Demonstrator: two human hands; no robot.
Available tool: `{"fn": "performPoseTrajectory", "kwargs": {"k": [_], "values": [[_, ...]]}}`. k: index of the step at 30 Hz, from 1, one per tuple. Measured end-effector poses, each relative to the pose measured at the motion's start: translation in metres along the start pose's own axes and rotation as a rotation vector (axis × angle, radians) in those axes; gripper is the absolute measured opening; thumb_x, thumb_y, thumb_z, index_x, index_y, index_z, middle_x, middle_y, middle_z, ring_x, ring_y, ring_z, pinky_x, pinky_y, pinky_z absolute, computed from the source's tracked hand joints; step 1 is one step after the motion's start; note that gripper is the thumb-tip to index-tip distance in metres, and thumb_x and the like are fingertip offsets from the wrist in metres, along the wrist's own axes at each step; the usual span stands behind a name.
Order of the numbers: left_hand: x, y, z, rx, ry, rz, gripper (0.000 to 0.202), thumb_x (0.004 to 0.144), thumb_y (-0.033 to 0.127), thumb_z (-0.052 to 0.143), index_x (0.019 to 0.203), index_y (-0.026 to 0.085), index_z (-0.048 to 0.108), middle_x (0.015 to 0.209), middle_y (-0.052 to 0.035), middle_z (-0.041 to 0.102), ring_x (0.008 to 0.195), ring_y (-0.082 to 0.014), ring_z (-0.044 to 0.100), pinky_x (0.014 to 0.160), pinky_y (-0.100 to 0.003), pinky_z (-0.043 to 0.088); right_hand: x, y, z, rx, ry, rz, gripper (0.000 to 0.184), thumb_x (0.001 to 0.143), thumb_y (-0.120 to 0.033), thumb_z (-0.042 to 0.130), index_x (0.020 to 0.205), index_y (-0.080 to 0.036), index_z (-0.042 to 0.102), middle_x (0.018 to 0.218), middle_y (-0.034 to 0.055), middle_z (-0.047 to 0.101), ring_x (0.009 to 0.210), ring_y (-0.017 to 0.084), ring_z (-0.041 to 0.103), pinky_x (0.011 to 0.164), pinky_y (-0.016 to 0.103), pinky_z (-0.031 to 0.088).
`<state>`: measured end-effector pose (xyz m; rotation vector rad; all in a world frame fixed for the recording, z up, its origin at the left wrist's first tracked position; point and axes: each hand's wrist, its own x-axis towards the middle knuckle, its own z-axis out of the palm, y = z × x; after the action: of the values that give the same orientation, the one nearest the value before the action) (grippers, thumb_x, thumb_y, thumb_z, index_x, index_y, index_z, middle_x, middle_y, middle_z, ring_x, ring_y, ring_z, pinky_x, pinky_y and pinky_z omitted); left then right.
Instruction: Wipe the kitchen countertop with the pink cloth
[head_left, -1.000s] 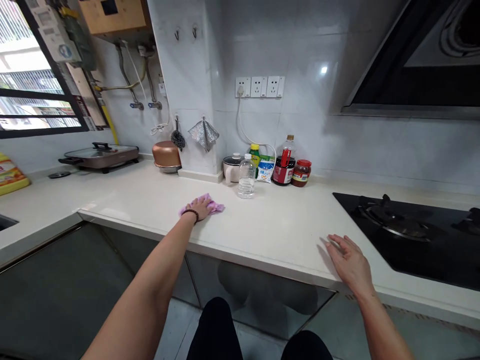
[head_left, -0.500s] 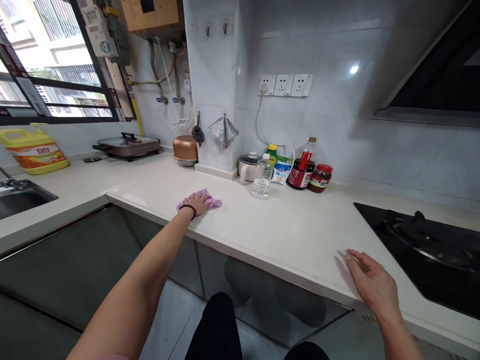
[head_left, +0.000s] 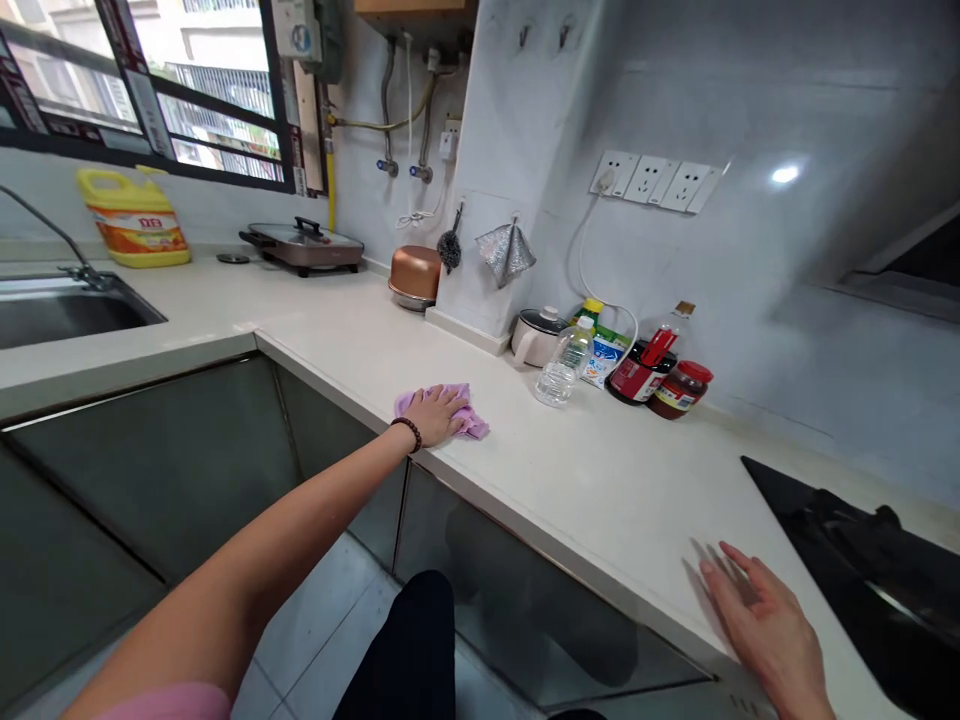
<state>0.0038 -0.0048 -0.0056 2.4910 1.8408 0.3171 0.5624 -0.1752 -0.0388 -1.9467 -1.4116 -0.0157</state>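
lilac crumpled fabric cloth (head_left: pixel 471 420) beneath the left hand (head_left: pixel 436 414)

watching from a distance through the head camera, i see the cloth on the glossy white countertop (head_left: pixel 600 500), near its front edge, well apart from the white-capped clear plastic bottle (head_left: pixel 565 368). the left hand, with a dark beaded bracelet (head_left: pixel 410 432) at its wrist, rests flat on the cloth, fingers extended and slightly spread. the right hand (head_left: pixel 776 625) has thumb and fingers apart, over the countertop beside the black glass hob (head_left: pixel 791 508); i cannot tell whether it touches the surface.
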Motion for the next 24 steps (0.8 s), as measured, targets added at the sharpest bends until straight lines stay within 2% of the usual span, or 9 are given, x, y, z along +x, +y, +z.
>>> {"fn": "performPoseTrajectory", "kwargs": {"k": [3, 6, 9, 12, 14, 17, 19, 21, 24], "values": [[-0.003, 0.001, 0.002, -0.030, 0.065, 0.000, 0.054, 0.101, 0.053, 0.037, 0.150, 0.035, 0.050, 0.165, -0.0045, 0.042, 0.153, -0.0349, 0.030, 0.119, -0.063, 0.025, 0.022, -0.026, 0.002, 0.011, -0.110, 0.021, 0.082, 0.076, -0.077, 0.068, 0.142, -0.029, 0.061, 0.149, 0.0153, 0.056, 0.135, 0.046, 0.053, 0.110, 0.067, 0.045], [-0.005, 0.001, 0.000, -0.053, 0.109, 0.019, 0.050, 0.100, 0.052, 0.040, 0.144, 0.033, 0.057, 0.161, -0.0052, 0.047, 0.148, -0.0345, 0.036, 0.117, -0.061, 0.030, 0.056, -0.078, 0.026, 0.267, -0.157, 0.037, 0.099, 0.073, -0.076, 0.072, 0.154, -0.024, 0.048, 0.150, 0.0150, 0.056, 0.137, 0.041, 0.053, 0.117, 0.058, 0.042], [-0.006, 0.002, -0.003, -0.053, 0.136, 0.029, 0.047, 0.100, 0.051, 0.041, 0.138, 0.032, 0.061, 0.156, -0.0059, 0.053, 0.145, -0.0342, 0.041, 0.114, -0.060, 0.035, 0.091, -0.144, 0.077, 0.424, -0.122, -0.014, 0.119, 0.062, -0.071, 0.083, 0.160, -0.022, 0.036, 0.156, 0.0156, 0.049, 0.144, 0.035, 0.047, 0.122, 0.050, 0.036], [-0.007, 0.003, -0.004, -0.060, 0.142, 0.019, 0.045, 0.099, 0.052, 0.043, 0.135, 0.033, 0.063, 0.154, -0.0052, 0.054, 0.145, -0.0339, 0.042, 0.113, -0.060, 0.036, 0.121, -0.203, 0.134, 0.545, -0.170, 0.074, 0.132, 0.057, -0.070, 0.087, 0.163, -0.020, 0.027, 0.161, 0.0188, 0.041, 0.148, 0.034, 0.041, 0.122, 0.047, 0.036], [-0.007, 0.003, -0.003, -0.071, 0.142, 0.016, 0.045, 0.099, 0.053, 0.043, 0.135, 0.034, 0.063, 0.155, -0.0043, 0.054, 0.146, -0.0337, 0.041, 0.115, -0.061, 0.035, 0.137, -0.231, 0.165, 0.621, -0.157, 0.106, 0.136, 0.053, -0.066, 0.090, 0.163, -0.020, 0.026, 0.163, 0.0191, 0.037, 0.149, 0.034, 0.038, 0.124, 0.046, 0.033], [-0.007, 0.003, -0.002, -0.080, 0.154, 0.017, 0.045, 0.100, 0.053, 0.042, 0.135, 0.033, 0.062, 0.154, -0.0042, 0.055, 0.146, -0.0337, 0.040, 0.115, -0.063, 0.033, 0.158, -0.260, 0.196, 0.724, -0.108, 0.093, 0.137, 0.049, -0.058, 0.093, 0.163, -0.021, 0.025, 0.164, 0.0180, 0.035, 0.151, 0.032, 0.035, 0.125, 0.045, 0.029], [-0.007, 0.003, -0.001, -0.080, 0.163, 0.023, 0.045, 0.100, 0.053, 0.042, 0.134, 0.032, 0.062, 0.153, -0.0049, 0.055, 0.146, -0.0342, 0.040, 0.115, -0.064, 0.033, 0.171, -0.271, 0.206, 0.771, -0.105, 0.075, 0.135, 0.050, -0.055, 0.092, 0.162, -0.021, 0.025, 0.164, 0.0177, 0.035, 0.149, 0.029, 0.037, 0.124, 0.043, 0.032], [-0.007, 0.003, -0.001, -0.080, 0.165, 0.025, 0.044, 0.099, 0.052, 0.043, 0.133, 0.032, 0.063, 0.151, -0.0051, 0.056, 0.144, -0.0344, 0.041, 0.115, -0.065, 0.033, 0.183, -0.277, 0.209, 0.804, -0.121, 0.048, 0.126, 0.053, -0.054, 0.089, 0.159, -0.023, 0.030, 0.159, 0.0155, 0.042, 0.144, 0.028, 0.045, 0.118, 0.041, 0.040], [-0.007, 0.003, -0.002, -0.095, 0.155, 0.020, 0.041, 0.099, 0.051, 0.044, 0.132, 0.034, 0.063, 0.151, -0.0045, 0.057, 0.143, -0.0336, 0.042, 0.116, -0.062, 0.033, 0.197, -0.277, 0.209, 0.854, -0.213, -0.022, 0.105, 0.053, -0.050, 0.089, 0.146, -0.025, 0.048, 0.139, 0.0097, 0.061, 0.128, 0.027, 0.058, 0.107, 0.041, 0.050]]}}
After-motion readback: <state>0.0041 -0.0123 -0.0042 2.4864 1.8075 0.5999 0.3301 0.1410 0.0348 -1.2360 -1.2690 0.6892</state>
